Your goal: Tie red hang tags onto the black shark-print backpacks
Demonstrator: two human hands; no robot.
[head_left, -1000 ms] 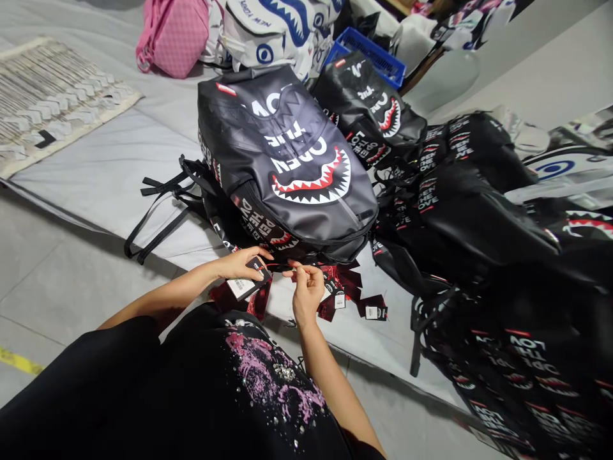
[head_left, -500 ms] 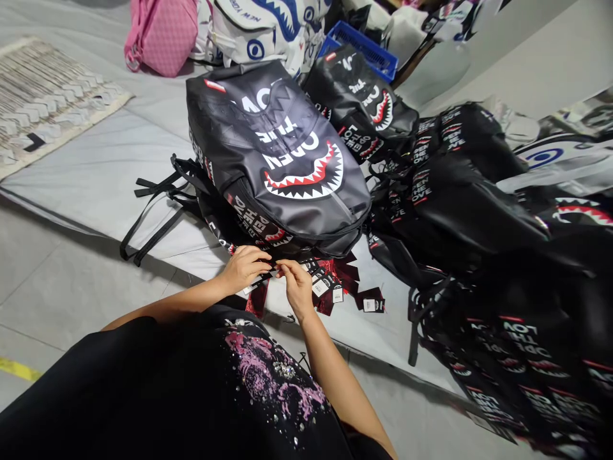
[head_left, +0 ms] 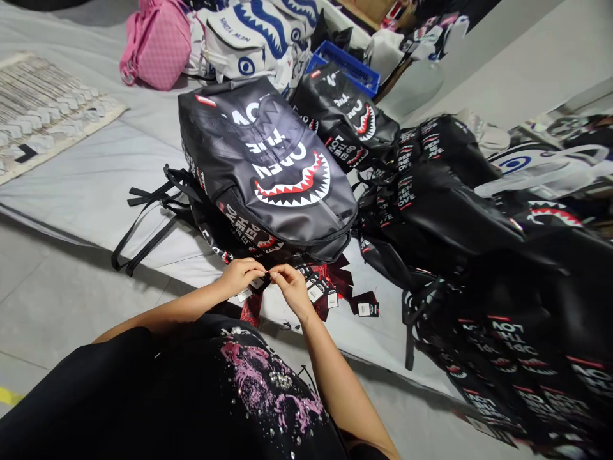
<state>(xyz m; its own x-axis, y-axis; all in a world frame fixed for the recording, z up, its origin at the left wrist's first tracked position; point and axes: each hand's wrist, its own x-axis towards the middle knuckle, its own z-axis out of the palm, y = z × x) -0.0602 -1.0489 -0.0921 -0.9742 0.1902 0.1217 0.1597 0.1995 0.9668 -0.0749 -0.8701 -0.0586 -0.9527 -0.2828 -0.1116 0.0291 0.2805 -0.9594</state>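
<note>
A black backpack (head_left: 287, 140) with white lettering and a red-and-white toothed mouth lies on the covered table in front of me. Just below its near edge, my left hand (head_left: 242, 278) and my right hand (head_left: 290, 287) meet fingertip to fingertip, both pinched closed. A small black hang tag (head_left: 258, 281) with a white label shows at the left fingers. What the right fingertips pinch is too small to make out. Beneath the left hand hangs a dark red patterned piece (head_left: 251, 311). More hang tags (head_left: 316, 292) lie fanned out to the right of my right hand.
Black backpacks (head_left: 454, 211) are piled along the right side, another (head_left: 349, 108) behind. White bags (head_left: 249, 45), a pink bag (head_left: 158, 48) and a blue crate (head_left: 345, 67) stand at the back. A mat with strung white tags (head_left: 52, 115) lies left. Straps (head_left: 143, 223) overhang the table edge.
The view has shifted slightly, so the hands appear a little lower. Both hands remain pinched together, with the fingertips now closer to each other. The backpack stays in place.
</note>
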